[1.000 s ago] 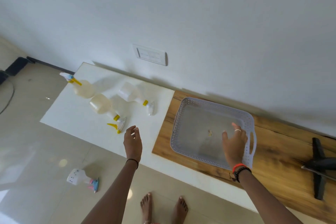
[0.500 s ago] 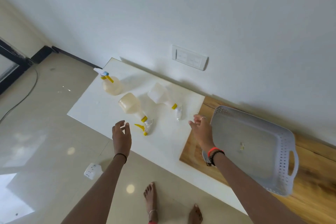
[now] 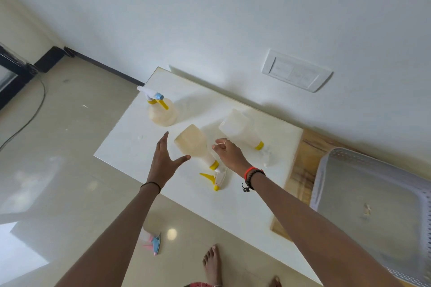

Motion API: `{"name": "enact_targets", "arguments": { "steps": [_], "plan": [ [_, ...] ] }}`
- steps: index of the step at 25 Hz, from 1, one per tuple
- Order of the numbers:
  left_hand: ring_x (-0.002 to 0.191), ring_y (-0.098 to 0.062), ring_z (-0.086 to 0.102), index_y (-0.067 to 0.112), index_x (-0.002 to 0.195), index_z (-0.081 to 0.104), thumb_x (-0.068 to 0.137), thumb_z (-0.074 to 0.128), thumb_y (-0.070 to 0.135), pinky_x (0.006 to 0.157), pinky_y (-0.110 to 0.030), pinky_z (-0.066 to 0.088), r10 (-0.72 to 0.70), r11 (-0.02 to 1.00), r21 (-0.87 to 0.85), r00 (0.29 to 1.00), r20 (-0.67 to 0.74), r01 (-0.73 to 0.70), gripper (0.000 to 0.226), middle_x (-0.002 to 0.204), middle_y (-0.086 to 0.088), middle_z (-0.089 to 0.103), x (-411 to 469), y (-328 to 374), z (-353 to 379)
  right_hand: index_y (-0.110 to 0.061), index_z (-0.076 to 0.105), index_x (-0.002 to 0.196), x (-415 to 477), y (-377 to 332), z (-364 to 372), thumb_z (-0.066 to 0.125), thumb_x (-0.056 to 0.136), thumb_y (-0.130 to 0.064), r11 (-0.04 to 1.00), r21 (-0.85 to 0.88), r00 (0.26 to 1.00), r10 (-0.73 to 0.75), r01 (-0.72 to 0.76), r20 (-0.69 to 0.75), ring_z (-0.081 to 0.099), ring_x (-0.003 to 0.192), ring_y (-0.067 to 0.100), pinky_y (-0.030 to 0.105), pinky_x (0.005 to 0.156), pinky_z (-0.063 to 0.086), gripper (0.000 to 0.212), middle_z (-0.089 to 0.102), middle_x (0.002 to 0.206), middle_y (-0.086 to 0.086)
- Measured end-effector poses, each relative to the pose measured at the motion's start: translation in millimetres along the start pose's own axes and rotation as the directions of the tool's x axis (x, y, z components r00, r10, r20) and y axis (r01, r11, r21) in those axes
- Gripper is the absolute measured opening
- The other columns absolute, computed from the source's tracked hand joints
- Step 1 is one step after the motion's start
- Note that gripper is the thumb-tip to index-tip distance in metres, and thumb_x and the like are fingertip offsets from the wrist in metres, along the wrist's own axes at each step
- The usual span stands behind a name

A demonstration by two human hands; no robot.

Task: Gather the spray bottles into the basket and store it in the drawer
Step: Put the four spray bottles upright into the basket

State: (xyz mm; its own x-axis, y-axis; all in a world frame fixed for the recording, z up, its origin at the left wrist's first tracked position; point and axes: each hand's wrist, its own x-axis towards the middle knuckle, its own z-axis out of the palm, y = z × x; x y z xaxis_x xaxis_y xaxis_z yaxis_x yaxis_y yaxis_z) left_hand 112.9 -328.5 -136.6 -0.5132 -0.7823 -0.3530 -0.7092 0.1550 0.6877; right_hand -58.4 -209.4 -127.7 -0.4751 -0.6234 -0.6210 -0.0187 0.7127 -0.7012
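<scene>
Three pale spray bottles are on the white counter (image 3: 130,147). One (image 3: 161,112) stands upright at the far left with a blue-tipped white nozzle. A second (image 3: 193,147) lies on its side with a yellow trigger pointing toward me. A third, whiter one (image 3: 240,129) lies behind it near the wall. My left hand (image 3: 164,161) is spread open just left of the middle bottle, thumb near its side. My right hand (image 3: 229,155) hovers at that bottle's right side, fingers loosely curled, holding nothing. The grey perforated basket (image 3: 319,177) sits at the right on the wooden top.
A wall switch plate (image 3: 296,71) is above the counter. The wooden surface (image 3: 300,170) adjoins the white counter on the right. On the tiled floor lie a small pink and blue object (image 3: 152,241), a black cable (image 3: 30,114) and my bare feet (image 3: 213,263).
My right hand left the basket and crossed left to the lying middle bottle. My left hand advanced to that bottle's other side. The view shifted left, pushing the basket to the right edge.
</scene>
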Motion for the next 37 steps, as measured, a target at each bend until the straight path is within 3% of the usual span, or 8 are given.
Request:
{"name": "enact_targets", "arguments": {
  "steps": [4, 8, 11, 18, 26, 30, 34, 37],
  "plan": [
    [0.141, -0.022, 0.036, 0.016, 0.148, 0.028, 0.074, 0.081, 0.029, 0.111, -0.033, 0.033, 0.068, 0.997, 0.025, 0.994, 0.083, -0.071, 0.093, 0.152, -0.005, 0.037, 16.8, -5.4, 7.4, -0.014, 0.047, 0.138, 18.3, -7.1, 14.4, 0.042, 0.099, -0.029, 0.999, 0.032, 0.997, 0.017, -0.019, 0.079, 0.056, 0.12, 0.024, 0.023, 0.091, 0.037, 0.042, 0.063, 0.124, 0.014],
    [0.131, -0.024, 0.046, 0.014, 0.141, 0.038, 0.07, 0.084, 0.026, 0.1, -0.027, 0.037, 0.1, 0.995, 0.01, 0.995, 0.019, -0.1, 0.085, 0.142, -0.006, 0.046, 22.9, -3.1, 15.0, -0.013, 0.047, 0.138, 24.9, -7.8, 17.2, 0.041, 0.098, -0.022, 0.998, 0.058, 0.996, 0.029, -0.034, 0.083, 0.06, 0.114, 0.024, 0.023, 0.088, 0.04, 0.041, 0.067, 0.118, 0.017],
    [0.124, -0.026, 0.049, 0.013, 0.135, 0.044, 0.066, 0.086, 0.028, 0.097, -0.03, 0.04, 0.124, 0.991, 0.053, 0.992, 0.006, -0.124, 0.082, 0.135, -0.008, 0.051, 22.6, -2.6, 15.6, -0.015, 0.045, 0.141, 23.9, -5.1, 12.5, 0.038, 0.098, -0.019, 0.999, 0.013, 0.993, 0.029, -0.031, 0.113, 0.056, 0.121, 0.024, 0.027, 0.1, 0.04, 0.043, 0.062, 0.127, 0.012],
    [0.114, -0.021, 0.052, 0.015, 0.132, 0.049, 0.061, 0.088, 0.036, 0.09, -0.025, 0.04, 0.034, 0.999, 0.025, 0.996, 0.077, -0.036, 0.084, 0.123, -0.002, 0.051, -4.8, 8.5, 19.4, -0.016, 0.043, 0.143, -5.0, 8.1, -5.0, 0.037, 0.097, -0.015, 0.992, -0.118, 0.979, 0.061, -0.038, 0.197, 0.053, 0.126, 0.029, 0.036, 0.11, 0.039, 0.046, 0.061, 0.132, 0.012],
    [0.11, -0.019, 0.061, 0.014, 0.126, 0.054, 0.061, 0.089, 0.036, 0.087, -0.028, 0.052, -0.093, 0.977, -0.18, 0.986, 0.14, 0.117, 0.078, 0.123, 0.0, 0.058, -75.8, 48.7, 26.0, -0.014, 0.052, 0.135, -69.5, 10.6, -74.2, 0.04, 0.096, -0.013, 0.996, -0.078, 0.935, 0.057, -0.031, 0.35, 0.068, 0.106, 0.024, 0.026, 0.089, 0.05, 0.041, 0.064, 0.127, 0.006],
    [0.106, -0.017, 0.065, 0.021, 0.121, 0.056, 0.063, 0.087, 0.04, 0.081, -0.02, 0.05, -0.119, 0.927, -0.329, 0.972, 0.2, 0.182, 0.068, 0.119, 0.002, 0.064, -119.7, 85.1, 43.4, -0.012, 0.053, 0.131, -103.9, 20.8, -137.3, 0.048, 0.096, -0.016, 0.985, 0.117, 0.896, 0.062, -0.125, 0.439, 0.069, 0.095, 0.02, 0.027, 0.089, 0.053, 0.035, 0.067, 0.121, 0.008],
    [0.108, -0.018, 0.067, 0.021, 0.112, 0.06, 0.054, 0.083, 0.051, 0.093, -0.035, 0.056, -0.097, 0.805, -0.543, 0.956, 0.278, 0.239, 0.069, 0.116, -0.002, 0.065, -153.7, 132.4, 76.9, -0.008, 0.056, 0.126, -143.8, 59.3, -195.9, 0.043, 0.098, -0.004, 0.848, 0.499, 0.954, 0.027, -0.181, 0.299, 0.069, 0.092, 0.018, 0.026, 0.08, 0.056, 0.031, 0.068, 0.113, 0.011],
    [0.108, -0.019, 0.069, 0.013, 0.12, 0.059, 0.058, 0.084, 0.047, 0.093, -0.034, 0.057, -0.069, 0.705, -0.644, 0.932, 0.356, 0.298, 0.074, 0.121, -0.01, 0.065, -173.4, 167.1, 111.3, -0.017, 0.061, 0.106, -183.4, 99.1, -216.5, 0.041, 0.098, 0.003, 0.806, 0.578, 0.975, -0.002, -0.129, 0.221, 0.073, 0.085, 0.014, 0.023, 0.071, 0.058, 0.029, 0.07, 0.097, 0.004]
  ]
}}
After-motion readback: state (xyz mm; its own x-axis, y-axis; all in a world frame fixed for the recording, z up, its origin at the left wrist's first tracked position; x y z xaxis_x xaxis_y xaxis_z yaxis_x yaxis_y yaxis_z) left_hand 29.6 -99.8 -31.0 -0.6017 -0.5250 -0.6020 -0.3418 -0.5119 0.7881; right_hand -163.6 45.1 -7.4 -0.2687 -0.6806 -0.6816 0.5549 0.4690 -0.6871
